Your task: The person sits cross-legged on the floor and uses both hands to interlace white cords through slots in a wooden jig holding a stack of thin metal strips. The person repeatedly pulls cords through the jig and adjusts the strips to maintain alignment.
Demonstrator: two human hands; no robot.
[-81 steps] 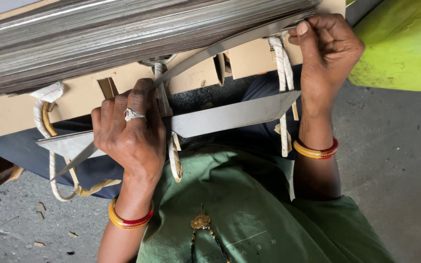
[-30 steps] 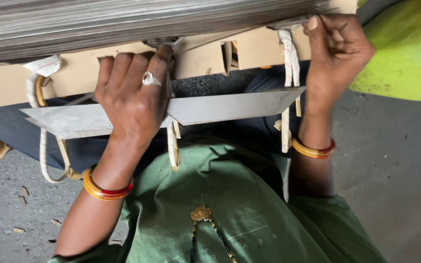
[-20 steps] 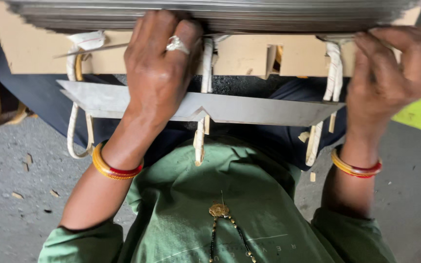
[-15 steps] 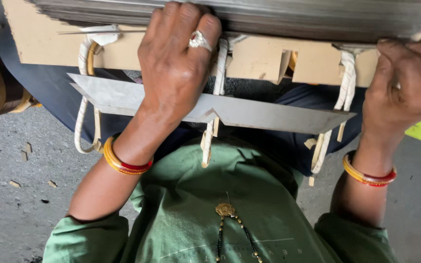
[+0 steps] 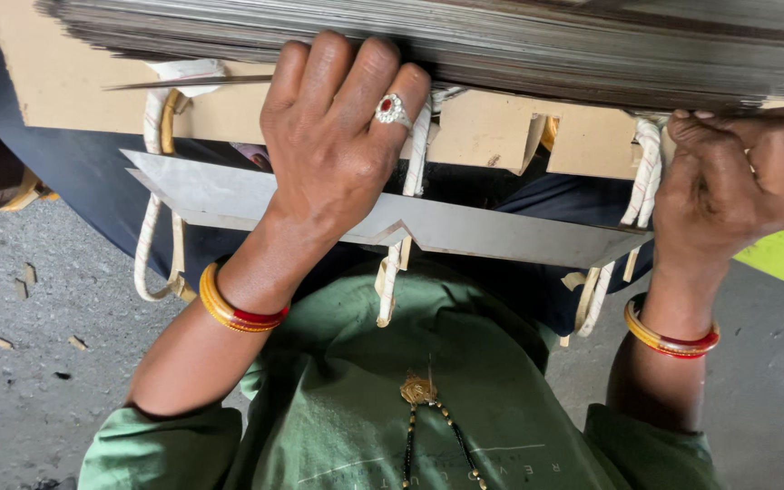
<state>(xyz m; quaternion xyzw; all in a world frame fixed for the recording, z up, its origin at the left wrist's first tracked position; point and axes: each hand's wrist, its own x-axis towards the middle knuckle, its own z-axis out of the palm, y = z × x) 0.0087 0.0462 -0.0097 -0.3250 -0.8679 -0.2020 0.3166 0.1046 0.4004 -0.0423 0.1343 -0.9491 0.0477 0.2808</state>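
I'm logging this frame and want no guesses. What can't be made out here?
Head view only:
- Stack of thin metal sheets: its top and both ends are cut off by the frame.
- Left hand: palm hidden by its back.
- Right hand: fingertips tucked under the stack.
- Cardboard frame: left end cropped.

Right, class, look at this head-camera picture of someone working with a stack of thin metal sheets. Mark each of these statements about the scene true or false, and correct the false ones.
1. The left hand wears a ring with a red stone. True.
2. The right hand lies flat on the floor. False: it grips the right end of the sheet stack.
3. White cords loop around the cardboard piece under the stack. True.
4. A long grey metal strip lies below the cardboard, across the lap. True.
5. Both wrists are bare. False: each wears red and gold bangles.
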